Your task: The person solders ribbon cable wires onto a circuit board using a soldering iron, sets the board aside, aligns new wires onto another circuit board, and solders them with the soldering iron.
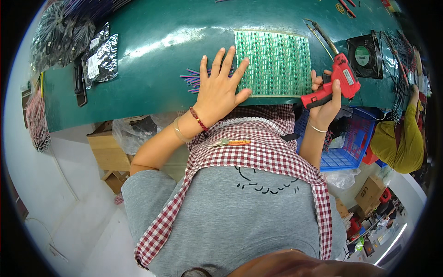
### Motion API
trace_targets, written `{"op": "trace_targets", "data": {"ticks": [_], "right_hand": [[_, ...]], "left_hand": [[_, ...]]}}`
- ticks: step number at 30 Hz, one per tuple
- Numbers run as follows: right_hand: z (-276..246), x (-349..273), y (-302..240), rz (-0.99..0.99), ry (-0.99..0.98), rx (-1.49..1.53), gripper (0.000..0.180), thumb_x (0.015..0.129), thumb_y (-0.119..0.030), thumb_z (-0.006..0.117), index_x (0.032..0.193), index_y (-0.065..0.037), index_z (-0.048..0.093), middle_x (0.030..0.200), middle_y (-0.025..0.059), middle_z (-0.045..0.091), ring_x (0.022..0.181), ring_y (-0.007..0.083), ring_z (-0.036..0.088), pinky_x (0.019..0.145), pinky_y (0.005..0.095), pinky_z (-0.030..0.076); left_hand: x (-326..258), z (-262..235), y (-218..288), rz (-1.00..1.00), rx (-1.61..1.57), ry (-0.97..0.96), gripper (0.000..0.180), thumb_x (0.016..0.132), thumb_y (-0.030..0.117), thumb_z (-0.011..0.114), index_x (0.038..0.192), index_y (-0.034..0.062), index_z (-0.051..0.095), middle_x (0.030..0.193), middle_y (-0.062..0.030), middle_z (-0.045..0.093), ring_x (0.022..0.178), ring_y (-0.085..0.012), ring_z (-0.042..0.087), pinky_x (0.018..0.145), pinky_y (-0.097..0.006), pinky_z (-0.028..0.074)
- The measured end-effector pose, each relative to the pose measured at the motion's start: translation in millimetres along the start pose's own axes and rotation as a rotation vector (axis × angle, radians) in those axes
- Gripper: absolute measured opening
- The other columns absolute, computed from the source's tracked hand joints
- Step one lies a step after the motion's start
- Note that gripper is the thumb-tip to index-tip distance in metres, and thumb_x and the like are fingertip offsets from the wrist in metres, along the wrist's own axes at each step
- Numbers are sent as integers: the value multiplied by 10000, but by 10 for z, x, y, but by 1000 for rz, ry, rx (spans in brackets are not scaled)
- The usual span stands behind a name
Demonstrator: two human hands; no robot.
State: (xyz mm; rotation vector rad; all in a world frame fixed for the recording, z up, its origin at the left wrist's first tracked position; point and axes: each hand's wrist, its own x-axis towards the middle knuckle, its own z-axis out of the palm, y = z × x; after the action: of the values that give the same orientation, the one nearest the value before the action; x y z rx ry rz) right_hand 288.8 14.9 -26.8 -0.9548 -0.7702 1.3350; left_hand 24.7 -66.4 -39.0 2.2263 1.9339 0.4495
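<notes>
Red soldering gun is gripped in the right hand, upper right of the frame, metal tip pointing up and left. Left hand is spread wide, partly covering some thin purple-blue strands, thumb and index over the left edge of the green circuit board panel, upper centre on the green table. Black fan's upper right too.

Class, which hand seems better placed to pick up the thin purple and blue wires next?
Probably the left hand: spread open, it partly covers the wires; the right hand holds a red soldering gun.
</notes>
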Motion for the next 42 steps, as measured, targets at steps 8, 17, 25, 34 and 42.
{"op": "trace_targets", "data": {"ticks": [8, 17, 25, 34, 42], "right_hand": [[95, 463, -178, 181, -116, 111, 357, 999, -269, 520, 1116, 64, 569, 823, 146, 640, 716, 197, 601, 964, 451, 493], [75, 236, -229, 201, -41, 124, 363, 992, -252, 536, 1168, 66, 534, 830, 152, 612, 686, 191, 596, 1123, 587, 330], [204, 54, -476, 140, -162, 96, 370, 1009, -251, 491, 1206, 63, 499, 822, 153, 605, 668, 189, 593, 1156, 620, 257], [497, -232, -537, 133, -252, -270, 452, 999, -325, 554, 1228, 62, 510, 793, 127, 608, 547, 130, 528, 557, 297, 516], [777, -375, -190, 257, -199, -439, 180, 925, -146, 662, 907, 29, 625, 683, 60, 623, 505, 97, 546, 486, 253, 454]], "left_hand": [[55, 12, -1, -32, 32, 32, 706, 868, 439, 651, 1480, 178, 415, 1558, -166, 309, 1430, -377, 276, 1138, -656, 142], [-78, -494, -440, -47, -165, 64, 349, 822, 136, 700, 1150, 83, 594, 1163, -85, 573, 1146, -300, 516, 1013, -458, 373], [151, -448, -706, -18, -162, 136, 45, 851, 97, 668, 877, 77, 637, 866, -39, 592, 857, -241, 575, 795, -370, 408], [462, -646, -693, 46, -165, 150, 63, 918, 61, 591, 978, 58, 608, 911, -79, 627, 788, -287, 629, 755, -356, 476], [782, -276, -917, 65, -370, 155, 87, 847, 103, 697, 907, 58, 653, 878, -70, 625, 723, -239, 645, 634, -332, 511]]}}
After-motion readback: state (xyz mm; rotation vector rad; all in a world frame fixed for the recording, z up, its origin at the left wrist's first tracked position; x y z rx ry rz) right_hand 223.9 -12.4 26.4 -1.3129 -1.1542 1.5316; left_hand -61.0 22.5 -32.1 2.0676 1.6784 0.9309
